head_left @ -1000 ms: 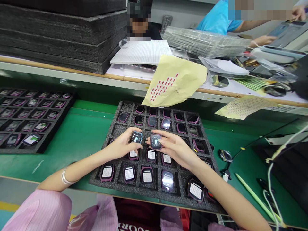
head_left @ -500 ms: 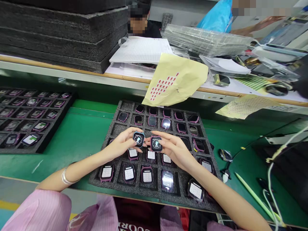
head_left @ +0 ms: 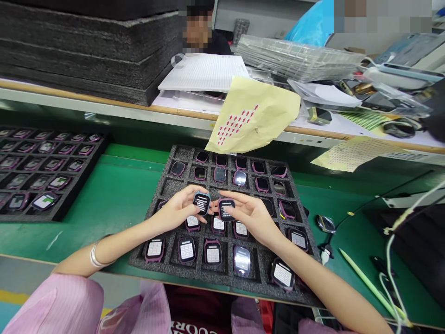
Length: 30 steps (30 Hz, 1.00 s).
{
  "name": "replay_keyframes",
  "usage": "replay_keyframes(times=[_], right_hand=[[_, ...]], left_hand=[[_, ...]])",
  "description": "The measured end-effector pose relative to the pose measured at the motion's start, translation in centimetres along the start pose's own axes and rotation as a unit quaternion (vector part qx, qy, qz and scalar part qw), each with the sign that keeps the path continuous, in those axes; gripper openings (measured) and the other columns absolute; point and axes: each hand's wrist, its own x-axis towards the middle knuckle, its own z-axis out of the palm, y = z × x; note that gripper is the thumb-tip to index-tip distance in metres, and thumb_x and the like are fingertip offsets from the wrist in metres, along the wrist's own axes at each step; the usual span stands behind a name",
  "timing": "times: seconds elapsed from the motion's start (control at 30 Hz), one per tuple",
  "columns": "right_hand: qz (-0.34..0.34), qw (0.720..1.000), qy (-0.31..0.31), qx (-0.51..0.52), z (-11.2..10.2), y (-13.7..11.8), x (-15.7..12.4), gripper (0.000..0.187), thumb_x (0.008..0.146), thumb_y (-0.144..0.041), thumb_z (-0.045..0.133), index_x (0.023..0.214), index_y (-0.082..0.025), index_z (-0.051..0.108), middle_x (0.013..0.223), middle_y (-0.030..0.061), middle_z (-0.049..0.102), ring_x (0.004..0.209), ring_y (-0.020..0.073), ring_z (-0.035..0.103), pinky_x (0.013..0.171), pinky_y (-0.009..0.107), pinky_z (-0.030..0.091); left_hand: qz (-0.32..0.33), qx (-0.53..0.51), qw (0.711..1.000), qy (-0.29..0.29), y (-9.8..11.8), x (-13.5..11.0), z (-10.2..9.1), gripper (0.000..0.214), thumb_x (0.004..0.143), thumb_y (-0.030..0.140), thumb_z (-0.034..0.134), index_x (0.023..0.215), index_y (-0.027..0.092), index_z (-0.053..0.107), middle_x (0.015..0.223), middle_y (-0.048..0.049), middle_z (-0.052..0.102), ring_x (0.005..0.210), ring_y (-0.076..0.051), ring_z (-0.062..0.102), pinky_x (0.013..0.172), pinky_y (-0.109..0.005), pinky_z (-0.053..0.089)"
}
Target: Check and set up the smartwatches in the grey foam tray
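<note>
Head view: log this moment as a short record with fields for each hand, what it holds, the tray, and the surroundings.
left hand: left hand holds a blue-cased watch, screen up, dark with white text
right hand: right hand holds a pink-cased watch, screen up, dark with white text
position: both watches side by side above the foam tray
tray: many pockets hold pink watches, some lit, some dark
left side: second tray of watches on the green mat
shelf: yellow paper with red marks hangs over its edge
</note>
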Motion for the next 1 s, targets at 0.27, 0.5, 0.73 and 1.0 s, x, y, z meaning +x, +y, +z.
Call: replay_keyframes(times=[0.27, 0.5, 0.73, 1.0], right_hand=[[-0.013, 1.000, -0.028, 0.004, -0.1, -0.5, -0.2, 0.041, 0.082, -0.030, 0.070, 0.121, -0.022, 0.062, 0.122, 0.0084, 0.065, 0.113, 0.0271, 0.060, 0.103, 0.047, 0.041], [0.011, 1.000, -0.013, -0.004, -0.1, -0.2, -0.2, 0.041, 0.081, -0.031, 0.070, 0.121, -0.023, 0.063, 0.118, 0.0083, 0.067, 0.103, 0.0258, 0.065, 0.092, 0.042, 0.048], [0.002, 0.999, -0.034, 0.005, -0.1, -0.3, -0.1, 0.041, 0.083, -0.029, 0.068, 0.123, -0.022, 0.060, 0.120, 0.0091, 0.065, 0.106, 0.0253, 0.064, 0.096, 0.043, 0.047], [-0.045, 0.993, -0.089, -0.058, -0.5, 0.5, 1.0, 0.065, 0.078, -0.020, 0.071, 0.136, -0.023, 0.043, 0.124, 0.0089, 0.060, 0.113, 0.0224, 0.059, 0.098, 0.040, 0.048]], left_hand=[[0.007, 0.007, 1.000, -0.006, -0.1, 0.0, -0.1, 0.030, 0.082, 0.020, 0.062, 0.110, 0.018, 0.051, 0.095, -0.0053, 0.064, 0.087, -0.020, 0.066, 0.072, -0.035, 0.059], [-0.001, 0.008, 1.000, 0.005, 0.3, -0.1, 0.0, 0.029, 0.082, 0.029, 0.066, 0.105, 0.017, 0.053, 0.088, -0.0041, 0.064, 0.083, -0.020, 0.066, 0.068, -0.033, 0.059], [-0.008, 0.008, 1.000, 0.014, 0.4, 0.0, 0.0, 0.026, 0.082, 0.027, 0.065, 0.102, 0.016, 0.053, 0.085, -0.0035, 0.065, 0.081, -0.019, 0.067, 0.066, -0.030, 0.059], [-0.003, -0.006, 1.000, 0.015, 0.6, 0.0, -0.1, 0.030, 0.079, 0.024, 0.067, 0.103, 0.015, 0.052, 0.089, -0.0074, 0.067, 0.083, -0.023, 0.069, 0.065, -0.033, 0.058]])
